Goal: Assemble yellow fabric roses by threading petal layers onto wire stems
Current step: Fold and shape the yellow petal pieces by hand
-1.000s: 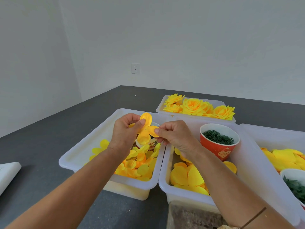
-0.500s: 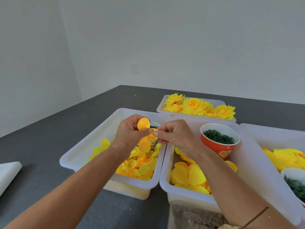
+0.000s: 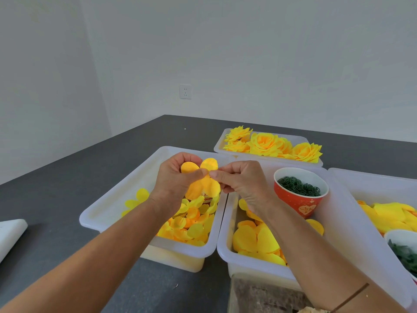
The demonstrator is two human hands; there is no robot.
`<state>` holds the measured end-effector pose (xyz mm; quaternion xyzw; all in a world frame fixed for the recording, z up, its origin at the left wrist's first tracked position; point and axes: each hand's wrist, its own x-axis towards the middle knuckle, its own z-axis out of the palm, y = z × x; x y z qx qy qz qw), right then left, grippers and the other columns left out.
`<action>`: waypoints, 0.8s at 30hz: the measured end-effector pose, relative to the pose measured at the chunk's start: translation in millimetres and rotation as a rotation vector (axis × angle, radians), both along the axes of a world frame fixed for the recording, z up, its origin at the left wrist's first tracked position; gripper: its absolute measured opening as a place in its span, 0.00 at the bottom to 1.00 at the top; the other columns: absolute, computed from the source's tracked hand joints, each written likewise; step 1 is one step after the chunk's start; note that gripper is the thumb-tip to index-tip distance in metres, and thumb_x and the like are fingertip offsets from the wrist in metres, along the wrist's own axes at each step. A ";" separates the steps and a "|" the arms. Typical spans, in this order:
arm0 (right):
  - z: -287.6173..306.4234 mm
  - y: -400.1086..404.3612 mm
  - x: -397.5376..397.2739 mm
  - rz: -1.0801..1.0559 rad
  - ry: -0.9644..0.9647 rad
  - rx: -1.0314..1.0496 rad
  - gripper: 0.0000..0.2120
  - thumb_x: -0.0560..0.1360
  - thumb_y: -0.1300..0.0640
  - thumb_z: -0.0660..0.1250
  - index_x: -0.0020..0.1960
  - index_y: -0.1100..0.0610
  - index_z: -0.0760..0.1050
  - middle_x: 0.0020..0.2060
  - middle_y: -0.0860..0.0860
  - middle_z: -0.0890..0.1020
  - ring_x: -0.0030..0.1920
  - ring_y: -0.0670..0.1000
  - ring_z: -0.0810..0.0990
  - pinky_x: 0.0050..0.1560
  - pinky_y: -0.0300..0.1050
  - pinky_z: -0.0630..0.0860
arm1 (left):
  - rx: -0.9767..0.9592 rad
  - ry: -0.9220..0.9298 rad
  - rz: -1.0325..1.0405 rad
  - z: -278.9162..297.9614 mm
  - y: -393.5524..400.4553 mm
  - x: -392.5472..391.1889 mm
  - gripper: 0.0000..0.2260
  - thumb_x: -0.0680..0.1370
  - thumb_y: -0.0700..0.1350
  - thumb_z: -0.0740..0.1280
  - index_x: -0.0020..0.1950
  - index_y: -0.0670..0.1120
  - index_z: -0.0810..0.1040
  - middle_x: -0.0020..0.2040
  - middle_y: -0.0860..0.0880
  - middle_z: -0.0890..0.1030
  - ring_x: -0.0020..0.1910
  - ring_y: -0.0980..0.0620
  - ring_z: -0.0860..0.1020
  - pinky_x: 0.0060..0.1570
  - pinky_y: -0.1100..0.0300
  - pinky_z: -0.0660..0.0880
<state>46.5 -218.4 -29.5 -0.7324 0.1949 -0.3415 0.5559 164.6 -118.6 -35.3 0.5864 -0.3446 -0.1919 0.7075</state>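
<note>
Ahead of you a dark grey table [image 3: 67, 195] runs into the corner of two pale walls [image 3: 270, 53]. On the far wall, just above the tabletop, you can see a white power socket [image 3: 185, 91]. At your left edge lies a flat white object [image 3: 10, 233] on the table, cut off by the frame, so you cannot tell what it is.

Red cup [image 3: 300, 193] (rim-high) blocks right; bare table [image 3: 58, 190] left

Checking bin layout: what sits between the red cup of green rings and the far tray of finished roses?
Head view: only white bin rim separates red cup from the rose tray; nothing loose there.
</note>
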 end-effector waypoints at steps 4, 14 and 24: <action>-3.3 -1.3 1.4 -0.045 0.031 -0.139 0.04 0.72 0.60 0.71 0.39 0.59 0.81 0.30 0.54 0.81 0.31 0.45 0.78 0.34 0.37 0.78 | 0.031 0.027 -0.038 -0.1 1.7 -0.4 0.04 0.70 0.39 0.73 0.41 0.46 0.81 0.35 0.44 0.81 0.33 0.47 0.78 0.36 0.53 0.76; -0.3 0.4 3.9 0.225 -0.048 0.200 0.04 0.74 0.67 0.65 0.45 0.67 0.79 0.41 0.63 0.78 0.41 0.57 0.75 0.42 0.43 0.77 | 0.051 0.417 -0.325 7.3 5.3 7.3 0.05 0.68 0.40 0.68 0.42 0.40 0.78 0.33 0.43 0.82 0.29 0.48 0.80 0.27 0.60 0.76; -6.7 -4.4 4.4 -0.183 -0.030 -0.176 0.14 0.70 0.59 0.74 0.36 0.70 0.76 0.30 0.63 0.79 0.32 0.50 0.75 0.38 0.50 0.76 | 0.090 -0.310 -0.007 0.4 1.8 -8.1 0.02 0.72 0.36 0.71 0.40 0.39 0.80 0.34 0.44 0.79 0.30 0.56 0.74 0.29 0.65 0.73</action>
